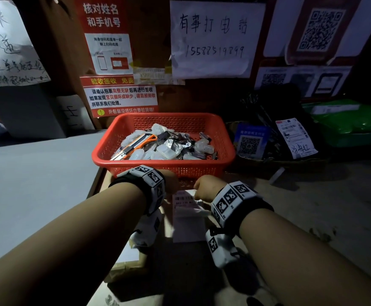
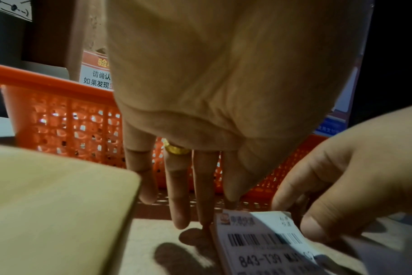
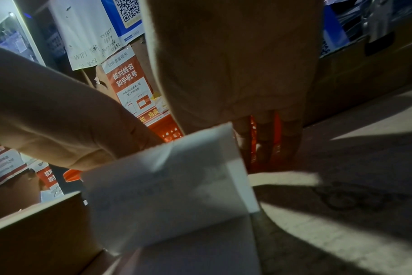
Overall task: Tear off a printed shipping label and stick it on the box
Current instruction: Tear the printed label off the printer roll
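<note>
A white printed shipping label [image 1: 184, 198] with a barcode lies on the speckled counter just in front of the red basket. My right hand [image 1: 206, 188] pinches its upper right corner between thumb and fingers [image 2: 318, 228], and the sheet [image 3: 165, 186] curls up off the counter. My left hand [image 1: 172, 182] points straight fingers [image 2: 200, 204] down at the counter beside the label's [image 2: 259, 241] left edge; it holds nothing. A tan cardboard box [image 2: 54, 204] sits left of the label, under my left wrist [image 1: 127, 255]. It also shows low at the left in the right wrist view [image 3: 35, 238].
The red mesh basket [image 1: 162, 168] holds small plastic pieces and an orange utility knife [image 1: 133, 144], close behind both hands. A black parcel with a label [image 1: 295, 138] and a green parcel [image 1: 345, 124] lie at the back right. Notices cover the wall. A grey surface [image 1: 36, 184] lies left.
</note>
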`<state>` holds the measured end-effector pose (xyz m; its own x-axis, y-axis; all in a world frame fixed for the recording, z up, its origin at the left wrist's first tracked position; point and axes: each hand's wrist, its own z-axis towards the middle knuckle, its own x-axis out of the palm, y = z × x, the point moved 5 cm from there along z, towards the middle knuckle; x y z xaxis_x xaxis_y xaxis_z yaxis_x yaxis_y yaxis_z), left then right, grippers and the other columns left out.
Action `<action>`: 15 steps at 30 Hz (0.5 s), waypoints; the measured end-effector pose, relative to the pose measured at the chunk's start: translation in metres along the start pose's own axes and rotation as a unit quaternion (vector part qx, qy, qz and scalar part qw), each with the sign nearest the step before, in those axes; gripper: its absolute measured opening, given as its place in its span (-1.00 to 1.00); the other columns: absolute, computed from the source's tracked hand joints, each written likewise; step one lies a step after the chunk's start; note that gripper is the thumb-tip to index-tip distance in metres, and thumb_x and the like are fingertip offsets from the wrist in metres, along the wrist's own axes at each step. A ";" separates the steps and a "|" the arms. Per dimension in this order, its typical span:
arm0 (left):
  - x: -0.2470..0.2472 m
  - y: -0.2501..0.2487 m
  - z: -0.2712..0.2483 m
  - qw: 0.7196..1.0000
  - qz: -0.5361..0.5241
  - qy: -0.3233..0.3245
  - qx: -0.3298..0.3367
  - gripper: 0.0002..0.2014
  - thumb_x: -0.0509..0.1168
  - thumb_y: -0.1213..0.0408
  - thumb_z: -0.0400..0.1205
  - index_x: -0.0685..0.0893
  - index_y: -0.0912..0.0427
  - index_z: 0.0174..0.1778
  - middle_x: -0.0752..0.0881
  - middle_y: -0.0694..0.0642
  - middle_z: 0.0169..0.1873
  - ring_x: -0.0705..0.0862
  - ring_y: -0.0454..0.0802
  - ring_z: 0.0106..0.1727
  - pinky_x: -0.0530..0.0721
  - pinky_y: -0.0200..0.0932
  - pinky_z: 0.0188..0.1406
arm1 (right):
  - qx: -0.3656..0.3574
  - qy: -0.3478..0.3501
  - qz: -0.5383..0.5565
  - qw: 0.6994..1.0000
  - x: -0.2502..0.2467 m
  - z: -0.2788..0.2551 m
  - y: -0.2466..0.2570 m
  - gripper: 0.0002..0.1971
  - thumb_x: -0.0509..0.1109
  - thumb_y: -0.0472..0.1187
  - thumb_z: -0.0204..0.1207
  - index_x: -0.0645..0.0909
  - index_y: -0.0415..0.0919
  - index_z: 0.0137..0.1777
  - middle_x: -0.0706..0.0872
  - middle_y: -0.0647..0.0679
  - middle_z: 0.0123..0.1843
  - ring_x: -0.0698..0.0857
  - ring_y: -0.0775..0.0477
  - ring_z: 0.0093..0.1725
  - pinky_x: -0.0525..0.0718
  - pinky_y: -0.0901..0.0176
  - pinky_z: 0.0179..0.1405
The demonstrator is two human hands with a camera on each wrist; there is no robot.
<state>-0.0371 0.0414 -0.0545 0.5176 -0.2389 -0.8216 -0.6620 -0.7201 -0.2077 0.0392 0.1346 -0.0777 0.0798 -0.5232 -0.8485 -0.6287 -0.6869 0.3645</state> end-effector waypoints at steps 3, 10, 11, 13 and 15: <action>0.001 0.004 0.006 1.000 -0.014 -0.015 0.020 -0.63 0.13 0.26 0.69 0.56 0.30 0.38 0.57 0.03 -0.07 0.56 -0.08 -0.02 0.64 -0.29 -0.15 | 0.005 -0.005 -0.010 1.000 0.000 0.002 -0.003 -0.74 0.43 -0.25 0.46 0.72 -0.26 0.14 0.78 -0.15 0.13 0.74 -0.17 0.12 0.71 -0.04 0.21; -0.001 0.002 -0.005 0.999 0.011 -0.009 0.035 -0.64 0.17 0.33 0.67 0.55 0.30 0.39 0.52 0.03 -0.01 0.52 -0.10 0.00 0.55 -0.38 -0.25 | 0.016 -0.009 0.004 1.000 0.003 0.002 -0.005 -0.83 0.36 -0.33 0.42 0.73 -0.28 -0.05 0.80 -0.17 0.00 0.76 -0.17 0.00 0.74 0.00 0.08; -0.002 0.001 -0.006 0.999 0.016 -0.011 0.037 -0.63 0.18 0.32 0.66 0.56 0.29 0.39 0.53 0.03 -0.02 0.52 -0.10 -0.01 0.57 -0.34 -0.19 | 0.016 -0.009 0.009 1.000 0.002 0.001 -0.005 -0.83 0.34 -0.34 0.43 0.73 -0.29 -0.04 0.80 -0.19 0.00 0.76 -0.19 0.01 0.75 0.00 0.08; -0.004 0.001 -0.009 0.999 0.013 -0.001 0.031 -0.64 0.19 0.33 0.66 0.56 0.29 0.39 0.55 0.01 -0.07 0.55 -0.11 -0.07 0.55 -0.40 -0.29 | 0.016 -0.007 0.022 1.000 0.001 0.000 -0.004 -0.81 0.32 -0.35 0.47 0.73 -0.33 -0.01 0.80 -0.23 0.03 0.76 -0.22 0.03 0.72 0.00 0.05; -0.005 0.000 -0.015 1.000 -0.004 0.026 0.011 -0.65 0.18 0.35 0.67 0.54 0.30 0.38 0.56 -0.02 -0.24 0.54 -0.16 -0.26 0.48 -0.49 -0.51 | 0.015 -0.003 0.038 0.999 -0.002 -0.003 -0.002 -0.81 0.33 -0.36 0.49 0.74 -0.37 0.02 0.80 -0.26 0.06 0.76 -0.21 0.01 0.72 0.01 0.03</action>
<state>-0.0318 0.0328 -0.0424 0.5492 -0.2675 -0.7917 -0.6700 -0.7071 -0.2259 0.0430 0.1352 -0.0755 0.0261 -0.5711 -0.8205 -0.6550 -0.6298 0.4175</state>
